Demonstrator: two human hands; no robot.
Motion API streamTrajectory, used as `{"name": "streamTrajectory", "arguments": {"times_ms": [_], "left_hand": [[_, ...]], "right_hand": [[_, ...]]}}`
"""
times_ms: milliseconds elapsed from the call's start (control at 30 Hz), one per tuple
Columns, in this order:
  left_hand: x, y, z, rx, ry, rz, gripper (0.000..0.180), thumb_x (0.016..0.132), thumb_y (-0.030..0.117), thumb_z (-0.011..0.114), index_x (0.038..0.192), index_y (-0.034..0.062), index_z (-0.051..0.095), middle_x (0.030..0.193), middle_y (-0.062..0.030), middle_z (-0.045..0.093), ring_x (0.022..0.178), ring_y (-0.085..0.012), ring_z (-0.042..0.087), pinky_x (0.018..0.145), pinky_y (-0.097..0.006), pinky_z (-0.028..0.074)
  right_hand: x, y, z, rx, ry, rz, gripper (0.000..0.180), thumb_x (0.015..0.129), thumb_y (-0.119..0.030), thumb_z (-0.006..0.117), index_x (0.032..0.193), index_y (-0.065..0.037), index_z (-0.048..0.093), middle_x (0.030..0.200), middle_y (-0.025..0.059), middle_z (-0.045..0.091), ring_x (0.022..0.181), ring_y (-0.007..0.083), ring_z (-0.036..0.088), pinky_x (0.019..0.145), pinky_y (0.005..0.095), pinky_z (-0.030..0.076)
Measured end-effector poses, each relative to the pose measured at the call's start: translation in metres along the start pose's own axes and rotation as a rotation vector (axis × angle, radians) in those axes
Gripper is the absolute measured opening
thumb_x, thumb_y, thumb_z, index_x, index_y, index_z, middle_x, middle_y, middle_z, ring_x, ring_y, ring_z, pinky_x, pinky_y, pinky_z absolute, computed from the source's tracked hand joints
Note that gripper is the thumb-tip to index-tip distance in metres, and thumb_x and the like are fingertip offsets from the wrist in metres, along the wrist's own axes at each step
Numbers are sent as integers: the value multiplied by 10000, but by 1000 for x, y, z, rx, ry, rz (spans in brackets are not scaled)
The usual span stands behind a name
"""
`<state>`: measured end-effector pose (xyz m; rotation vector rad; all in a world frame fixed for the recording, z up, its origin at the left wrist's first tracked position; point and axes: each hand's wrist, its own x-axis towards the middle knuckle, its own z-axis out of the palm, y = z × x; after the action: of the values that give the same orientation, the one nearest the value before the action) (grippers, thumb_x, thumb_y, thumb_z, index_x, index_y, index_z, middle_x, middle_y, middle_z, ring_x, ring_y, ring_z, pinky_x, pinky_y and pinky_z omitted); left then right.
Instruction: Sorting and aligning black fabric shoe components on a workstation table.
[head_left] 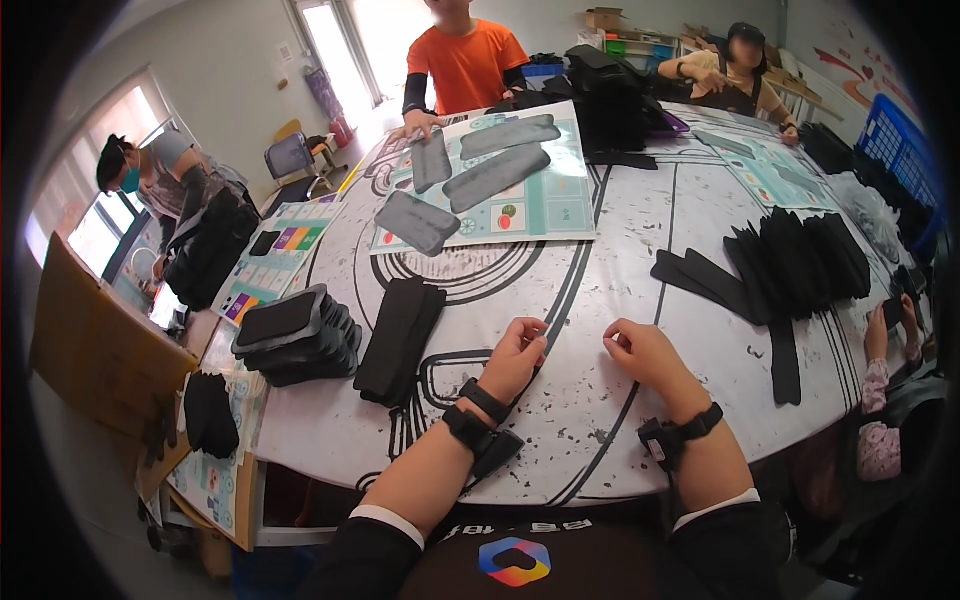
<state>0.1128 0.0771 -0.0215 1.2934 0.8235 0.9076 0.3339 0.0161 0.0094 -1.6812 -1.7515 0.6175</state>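
Observation:
My left hand (515, 357) hovers over the white table (540, 440), fingers curled in and nothing visible between them. A short gap away is my right hand (648, 352), its thumb and fingers drawn together, also with nothing showing in it. Left of my left hand lies a neat pile of long black fabric pieces (400, 340). Beside that pile, a taller stack of grey and black flat pieces with rounded ends (298, 335) stands near the table's left edge. To the right of my right hand, a fanned bundle of black fabric pieces (795, 262) spreads out, several strips sticking out.
A printed board (565, 205) bearing several grey flat pieces (497, 178) lies ahead, under the hand of a person in orange (465, 65). A tall black heap (608, 100) stands behind it. A blue basket (900, 150) is far right. Other people sit or stand around.

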Motion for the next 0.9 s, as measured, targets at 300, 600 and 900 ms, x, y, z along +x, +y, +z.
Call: {"name": "streamTrajectory", "arguments": {"times_ms": [300, 600, 900], "left_hand": [[0, -6, -7, -30, 33, 38, 235, 845, 25, 514, 1078, 46, 486, 923, -33, 464, 722, -113, 516, 680, -229, 442], [17, 1, -22, 199, 224, 222, 483, 802, -2, 508, 1270, 46, 400, 1242, -131, 428, 1130, -217, 443, 965, -324, 358], [93, 9, -82, 628, 461, 347, 700, 733, 15, 532, 1386, 49, 281, 1413, -245, 240, 1342, -344, 187, 1090, -375, 148]], "right_hand": [[7, 7, 6, -29, 0, -98, 152, 817, -214, 563, 891, -87, 601, 722, 126, 638, 681, 312, 613, 622, 394, 482], [1, 6, 3, -53, -4, -85, 151, 823, -218, 559, 898, -89, 585, 744, 106, 638, 709, 294, 608, 637, 387, 474], [2, 11, 3, -57, 40, -99, 156, 837, -229, 539, 899, -91, 581, 761, 115, 638, 731, 310, 606, 653, 405, 470]]}}
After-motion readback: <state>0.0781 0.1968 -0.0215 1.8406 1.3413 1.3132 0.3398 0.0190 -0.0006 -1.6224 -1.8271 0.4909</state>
